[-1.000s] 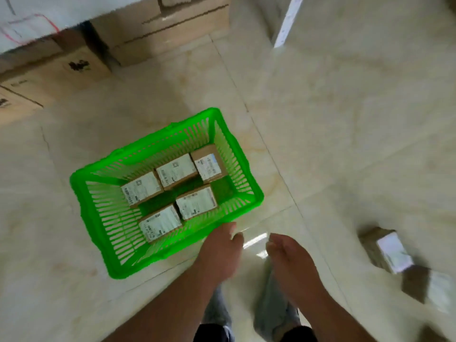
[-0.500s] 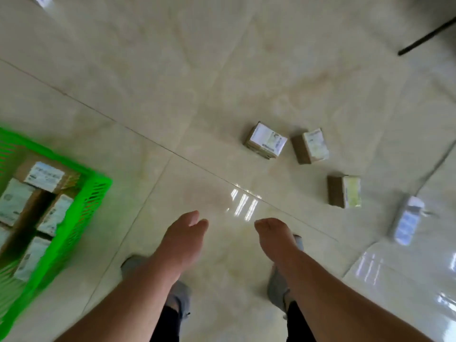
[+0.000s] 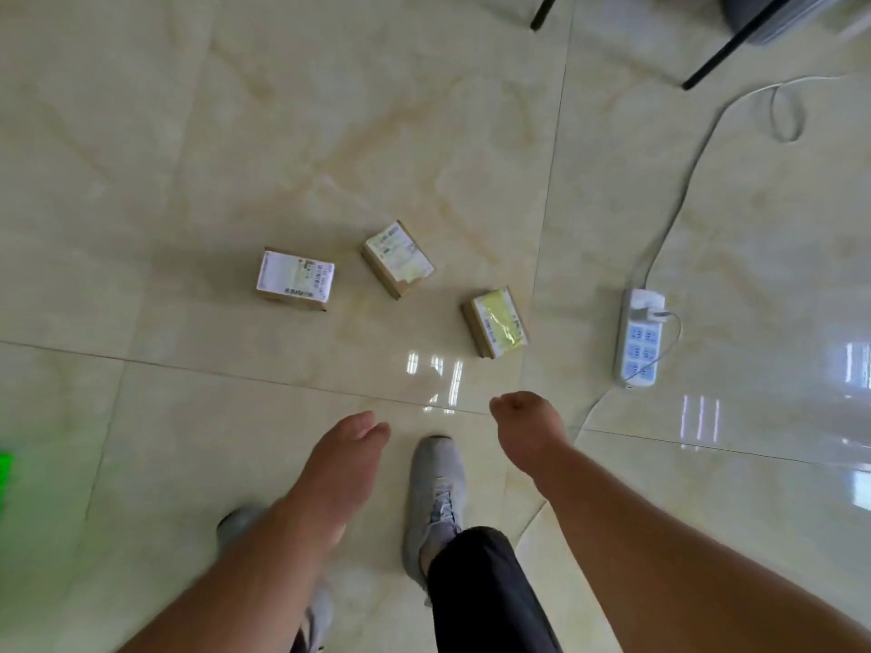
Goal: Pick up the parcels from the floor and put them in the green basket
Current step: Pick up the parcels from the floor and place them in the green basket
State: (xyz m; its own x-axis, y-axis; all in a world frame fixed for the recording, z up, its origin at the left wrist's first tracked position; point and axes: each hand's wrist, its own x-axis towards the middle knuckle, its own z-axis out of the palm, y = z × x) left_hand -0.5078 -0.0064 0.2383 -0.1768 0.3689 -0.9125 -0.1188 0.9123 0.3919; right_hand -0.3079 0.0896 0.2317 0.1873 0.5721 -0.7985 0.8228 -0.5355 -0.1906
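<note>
Three small cardboard parcels lie on the tiled floor ahead of me: one with a white label (image 3: 294,279) on the left, one with a pale label (image 3: 398,257) in the middle, one with a yellowish label (image 3: 497,321) on the right. My left hand (image 3: 346,452) and my right hand (image 3: 528,424) hang low in front of me, fingers loosely curled, holding nothing. Both are well short of the parcels. Only a sliver of the green basket (image 3: 4,468) shows at the left edge.
A white power strip (image 3: 638,339) with a plugged-in charger lies right of the parcels, its cable running up to the far right. Black chair legs (image 3: 721,49) stand at the top right. My grey shoe (image 3: 436,487) is planted between my hands.
My view has swung right, away from the basket, which has slid almost out of frame. The three parcels now sit closer and more central. Both hands stay empty.
</note>
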